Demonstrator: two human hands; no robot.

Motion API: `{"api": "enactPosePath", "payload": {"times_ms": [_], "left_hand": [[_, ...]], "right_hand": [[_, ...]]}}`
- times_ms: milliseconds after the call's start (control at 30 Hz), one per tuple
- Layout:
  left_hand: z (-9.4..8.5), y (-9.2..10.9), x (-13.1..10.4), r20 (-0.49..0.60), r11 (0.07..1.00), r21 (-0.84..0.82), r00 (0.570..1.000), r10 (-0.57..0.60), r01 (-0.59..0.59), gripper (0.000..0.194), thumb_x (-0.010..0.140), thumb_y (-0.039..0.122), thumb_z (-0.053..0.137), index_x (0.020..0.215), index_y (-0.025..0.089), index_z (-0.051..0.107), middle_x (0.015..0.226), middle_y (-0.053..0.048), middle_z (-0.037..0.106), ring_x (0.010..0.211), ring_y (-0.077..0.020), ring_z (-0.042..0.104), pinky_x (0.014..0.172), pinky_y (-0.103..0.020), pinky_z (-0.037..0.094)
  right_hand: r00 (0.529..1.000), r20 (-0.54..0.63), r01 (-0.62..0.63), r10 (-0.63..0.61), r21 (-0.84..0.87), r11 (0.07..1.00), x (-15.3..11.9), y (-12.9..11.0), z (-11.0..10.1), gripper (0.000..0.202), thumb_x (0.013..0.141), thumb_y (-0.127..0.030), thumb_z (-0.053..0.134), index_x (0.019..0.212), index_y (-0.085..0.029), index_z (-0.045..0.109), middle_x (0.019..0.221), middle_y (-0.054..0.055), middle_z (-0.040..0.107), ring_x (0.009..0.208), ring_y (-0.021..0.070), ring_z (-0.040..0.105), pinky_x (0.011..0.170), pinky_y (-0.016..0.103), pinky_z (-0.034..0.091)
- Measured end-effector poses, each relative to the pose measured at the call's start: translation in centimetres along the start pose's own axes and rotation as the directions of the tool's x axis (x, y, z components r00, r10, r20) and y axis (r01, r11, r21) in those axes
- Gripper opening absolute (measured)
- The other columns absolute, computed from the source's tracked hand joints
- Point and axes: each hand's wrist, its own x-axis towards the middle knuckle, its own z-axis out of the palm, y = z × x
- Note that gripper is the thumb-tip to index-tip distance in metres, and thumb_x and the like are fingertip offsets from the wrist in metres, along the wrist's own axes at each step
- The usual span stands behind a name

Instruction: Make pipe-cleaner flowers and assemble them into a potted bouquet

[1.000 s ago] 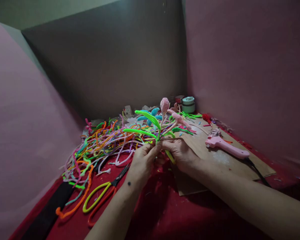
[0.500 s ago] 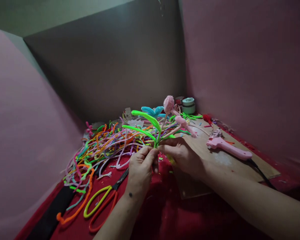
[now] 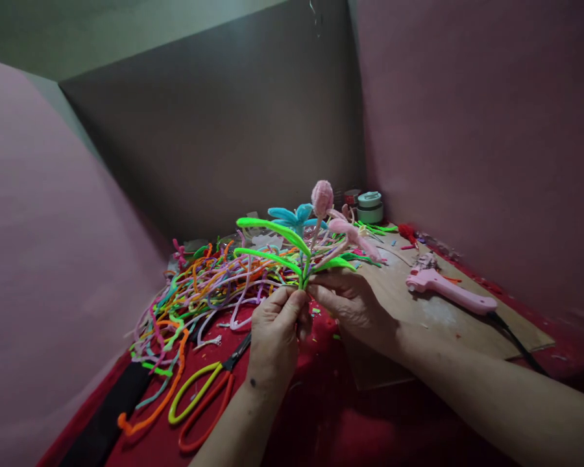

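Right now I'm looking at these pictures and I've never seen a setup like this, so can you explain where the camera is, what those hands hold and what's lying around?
There's no machine here, just a person's two bare hands. The camera is worn on the head, looking forward and down.

The left hand pinches the base of a bunch of fuzzy stems with green leaves and a pink bud. The right hand has its fingertips close against it; whether they grip is hard to tell.

On the red cloth, a tangled pile of colorful fuzzy strips lies to the left, with scissors nearer. To the right, a pink corded tool rests on a brown board.
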Motion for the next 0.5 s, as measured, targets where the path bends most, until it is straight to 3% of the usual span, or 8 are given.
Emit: {"api": "enactPosePath", "payload": {"times_ms": [100,200,300,433,500], "left_hand": [[0.05,0.3,-0.17,0.093,0.979,-0.177,0.992,-0.084,0.1,0.025,0.079,0.028,0.057,0.06,0.014,0.051,0.045,0.007,0.043,0.033,-0.002,0.033,0.039,-0.018,0.026],[-0.05,0.15,-0.43,0.213,0.915,-0.333,0.964,-0.16,0.226,0.021,0.074,0.031,0.063,0.064,0.013,0.055,0.042,0.007,0.043,0.029,-0.0014,0.03,0.036,-0.017,0.025],[-0.2,-0.3,-0.52,0.306,0.866,-0.405,0.936,-0.173,0.292,0.023,0.068,0.03,0.069,0.061,0.012,0.057,0.039,0.007,0.041,0.028,-0.0015,0.031,0.036,-0.017,0.027],[-0.61,-0.59,-0.04,0.397,0.867,-0.369,0.9,-0.179,0.335,0.026,0.067,0.034,0.069,0.061,0.012,0.057,0.04,0.006,0.04,0.03,-0.0024,0.031,0.037,-0.018,0.027],[-0.85,-0.39,0.23,0.389,0.905,-0.302,0.905,-0.17,0.3,0.025,0.07,0.035,0.067,0.064,0.013,0.058,0.043,0.006,0.042,0.031,-0.0038,0.034,0.037,-0.019,0.028]], "right_hand": [[0.992,0.028,-0.126,0.122,0.235,0.964,0.1,-0.04,0.05,0.008,0.071,-0.026,0.064,0.071,-0.017,0.066,0.07,0.0,0.06,0.065,0.0115,0.052,0.064,0.025,0.044],[0.946,0.231,-0.306,0.228,0.397,0.865,0.16,-0.23,-0.02,0.011,0.071,-0.027,0.063,0.069,-0.016,0.064,0.066,0.0,0.059,0.059,0.0106,0.053,0.058,0.024,0.044],[0.876,0.388,-0.443,0.286,0.413,0.796,0.16,-0.42,-0.13,0.015,0.07,-0.03,0.061,0.067,-0.015,0.062,0.061,0.0,0.058,0.054,0.012,0.054,0.053,0.025,0.043],[0.897,0.313,-0.429,0.314,0.434,0.792,0.3,-0.43,-0.02,0.013,0.061,-0.026,0.066,0.061,-0.016,0.059,0.058,-0.001,0.056,0.052,0.01,0.05,0.051,0.022,0.041],[0.913,0.257,-0.404,0.318,0.449,0.797,0.38,-0.38,0.16,0.013,0.059,-0.026,0.066,0.061,-0.016,0.058,0.056,-0.002,0.055,0.05,0.0097,0.048,0.049,0.022,0.04]]}}
